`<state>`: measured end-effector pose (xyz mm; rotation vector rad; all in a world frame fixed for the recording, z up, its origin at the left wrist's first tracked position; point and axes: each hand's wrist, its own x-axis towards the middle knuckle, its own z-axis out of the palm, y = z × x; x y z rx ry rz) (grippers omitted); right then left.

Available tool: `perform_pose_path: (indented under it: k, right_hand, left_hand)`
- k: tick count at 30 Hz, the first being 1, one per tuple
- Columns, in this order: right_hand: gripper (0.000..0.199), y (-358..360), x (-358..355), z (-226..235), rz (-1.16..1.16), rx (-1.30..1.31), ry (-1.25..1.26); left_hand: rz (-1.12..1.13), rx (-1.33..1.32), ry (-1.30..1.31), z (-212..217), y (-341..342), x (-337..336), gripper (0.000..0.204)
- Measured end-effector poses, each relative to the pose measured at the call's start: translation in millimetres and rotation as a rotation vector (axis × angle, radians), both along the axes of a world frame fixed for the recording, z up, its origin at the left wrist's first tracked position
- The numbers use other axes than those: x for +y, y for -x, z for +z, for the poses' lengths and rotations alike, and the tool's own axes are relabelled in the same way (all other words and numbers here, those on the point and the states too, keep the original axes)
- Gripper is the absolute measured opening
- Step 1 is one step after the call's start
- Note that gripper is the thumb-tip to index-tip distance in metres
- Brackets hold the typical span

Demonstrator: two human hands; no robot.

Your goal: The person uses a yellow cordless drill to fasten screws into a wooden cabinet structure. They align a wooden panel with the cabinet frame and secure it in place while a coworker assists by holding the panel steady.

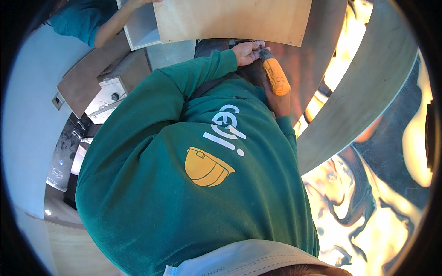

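Observation:
A yellow-orange cordless drill (277, 78) with a dark chuck points away from me. My right hand (279, 102) wraps around its lower part, and the drill body hides most of the fingers. Just left of the chuck is my left hand (247, 53), fingers pinched together by the drill's tip. Whatever those fingers pinch is too small to make out. Both hands are close together below the lower edge of a light wooden panel (232, 20). Green sleeves cover both my arms.
At the upper left another person's arm (110, 30) in a teal sleeve reaches toward the panel. A white-edged box (138, 34) stands beside it. Curved wooden boards (363, 87) rise at the right, next to a shiny, crumpled sheet (340, 198). Brown board pieces (78, 85) stand at the left.

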<state>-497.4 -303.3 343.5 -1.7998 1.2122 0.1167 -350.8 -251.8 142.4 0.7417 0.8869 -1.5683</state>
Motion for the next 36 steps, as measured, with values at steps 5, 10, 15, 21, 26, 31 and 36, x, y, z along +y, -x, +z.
perform_pose_path:
  k: [5, 10, 15, 21, 26, 31, 36]
  right_hand:
    - [0.038, -6, -17, -15, 0.073, 0.042, -0.021]
    - [0.037, -5, -18, -20, 0.092, 0.081, -0.093]
    - [0.039, -15, -19, -21, 0.18, 0.115, -0.081]
    - [0.043, -18, -14, -27, 0.131, 0.061, -0.137]
    - [0.04, -24, -12, -19, 0.145, 0.087, -0.116]
    - [0.04, -23, -11, -15, 0.124, 0.095, -0.141]
    - [0.041, -20, -11, -21, 0.125, 0.034, -0.097]
  left_hand:
    - [0.092, -0.01, -0.003, -13, 0, -2, 0.02]
    - [0.098, -0.072, -0.032, -8, 0, 3, 0.021]
    - [0.11, -0.071, -0.023, -18, -6, 15, 0.024]
    - [0.107, -0.101, -0.028, -21, -7, 22, 0.025]
    - [0.068, -0.092, 0.017, -31, -5, 27, 0.027]
    - [0.043, -0.105, 0.055, -39, -1, 30, 0.028]
    - [0.051, -0.1, -0.012, -40, 2, 27, 0.028]
